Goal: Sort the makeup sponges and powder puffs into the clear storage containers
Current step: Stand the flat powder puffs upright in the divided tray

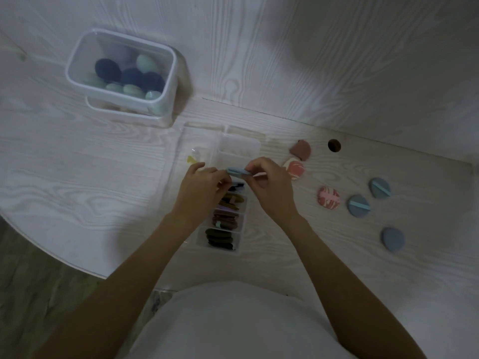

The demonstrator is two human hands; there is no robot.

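Pale tabletop (103, 177): both hands, left hand (201, 189) and right hand (269, 187), pinch a blue puff (237, 171) with curled fingers (224, 177) over the divided organizer (242, 149).

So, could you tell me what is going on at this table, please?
A person is sorting makeup puffs. Both hands, left and right, pinch a light blue puff above a clear divided organizer, whose near compartments already hold dark puffs. Three blue puffs and three pink ones lie loose on the table at right. A clear tub at far left holds egg-shaped sponges.
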